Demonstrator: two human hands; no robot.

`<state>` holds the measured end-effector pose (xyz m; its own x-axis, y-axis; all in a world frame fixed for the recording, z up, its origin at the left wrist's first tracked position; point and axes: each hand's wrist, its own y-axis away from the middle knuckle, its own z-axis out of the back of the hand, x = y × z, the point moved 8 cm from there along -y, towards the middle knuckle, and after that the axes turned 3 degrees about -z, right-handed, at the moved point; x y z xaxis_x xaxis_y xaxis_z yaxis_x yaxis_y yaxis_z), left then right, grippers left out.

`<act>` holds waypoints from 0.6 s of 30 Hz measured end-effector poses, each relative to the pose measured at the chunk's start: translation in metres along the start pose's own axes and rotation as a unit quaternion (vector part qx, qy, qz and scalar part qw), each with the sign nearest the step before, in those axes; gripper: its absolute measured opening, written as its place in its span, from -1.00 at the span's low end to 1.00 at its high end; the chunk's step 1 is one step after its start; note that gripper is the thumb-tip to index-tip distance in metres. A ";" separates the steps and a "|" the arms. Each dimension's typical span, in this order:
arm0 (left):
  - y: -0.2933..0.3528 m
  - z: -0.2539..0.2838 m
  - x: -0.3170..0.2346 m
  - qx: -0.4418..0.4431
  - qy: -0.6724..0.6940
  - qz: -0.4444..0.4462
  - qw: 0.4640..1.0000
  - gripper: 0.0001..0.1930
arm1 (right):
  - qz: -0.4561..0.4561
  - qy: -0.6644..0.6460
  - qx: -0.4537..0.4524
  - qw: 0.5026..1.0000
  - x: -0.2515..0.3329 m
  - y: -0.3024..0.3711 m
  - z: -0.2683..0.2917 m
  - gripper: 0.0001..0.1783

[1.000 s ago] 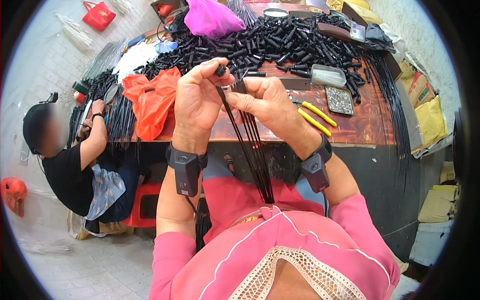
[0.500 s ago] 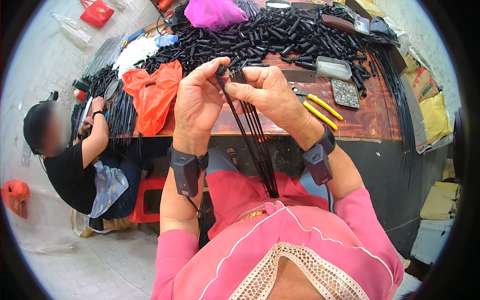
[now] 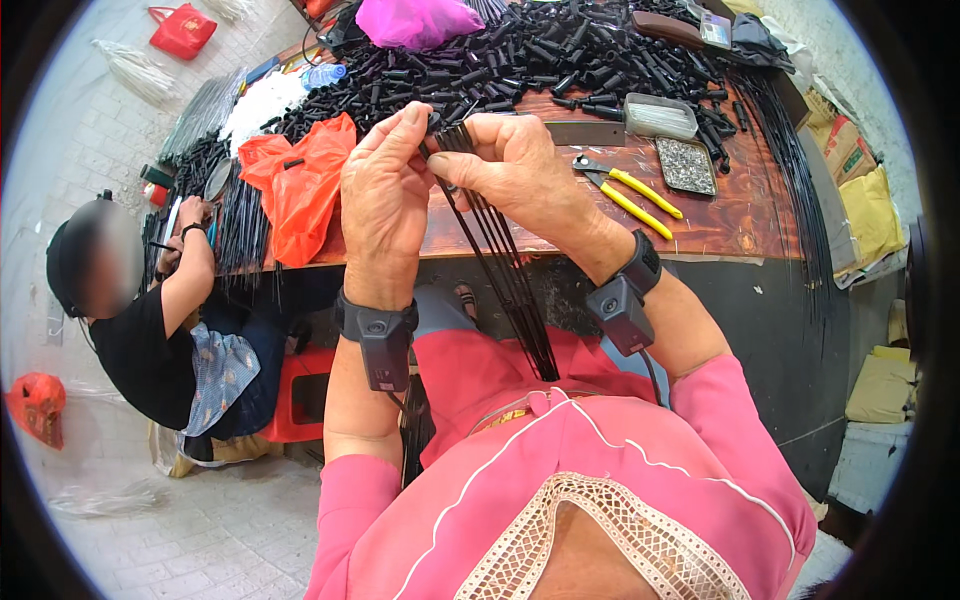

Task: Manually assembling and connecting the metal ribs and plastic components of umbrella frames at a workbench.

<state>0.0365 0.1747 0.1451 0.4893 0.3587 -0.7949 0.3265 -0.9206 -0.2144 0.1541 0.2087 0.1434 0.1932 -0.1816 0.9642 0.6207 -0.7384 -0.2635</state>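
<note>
My right hand (image 3: 520, 170) is closed on a bundle of thin black rods (image 3: 508, 270), its thumb pressed across them near the top. The rods slant down, converging over my lap. My left hand (image 3: 385, 195) is raised right beside it, thumb and fingers pinched near the top of the leftmost rod. A small black piece (image 3: 434, 121) shows at that rod's upper end, by the left fingertips. Exactly how the left fingers grip it is partly hidden. To the right of my right hand lie cutting pliers with yellow handles (image 3: 640, 200), jaws toward the hands.
A large heap of black tubular parts (image 3: 470, 75) covers the back of the wooden table (image 3: 745, 225). An orange bag (image 3: 300, 190) lies at left, a tray of small metal pieces (image 3: 686, 166) and a clear box (image 3: 660, 117) at right. A co-worker (image 3: 145, 320) sits at left.
Both hands have shifted slightly left and upward, along with the rods' upper ends. My right wrist has turned a little, and the left fingers stand straighter. The bundle stays held.
</note>
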 end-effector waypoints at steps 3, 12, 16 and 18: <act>-0.002 -0.001 0.003 0.026 0.009 0.016 0.999 -0.82 | 0.046 0.061 -0.066 0.995 -0.001 -0.003 0.009 -0.71; 0.000 0.000 0.001 0.019 0.016 0.045 0.999 -0.83 | 0.034 0.042 -0.045 0.998 -0.001 -0.003 0.008 -0.72; 0.000 0.001 0.000 0.035 0.014 0.074 0.997 -0.83 | 0.035 0.033 -0.028 0.998 0.002 -0.004 0.004 -0.72; 0.001 0.000 -0.002 0.037 0.003 0.074 0.997 -0.83 | 0.046 0.039 -0.029 0.998 0.005 -0.005 0.004 -0.72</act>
<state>0.0360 0.1728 0.1465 0.5322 0.2182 -0.8180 0.1901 -0.9723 -0.1356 0.1544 0.2143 0.1492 0.1869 -0.2985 0.9359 0.5575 -0.7522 -0.3513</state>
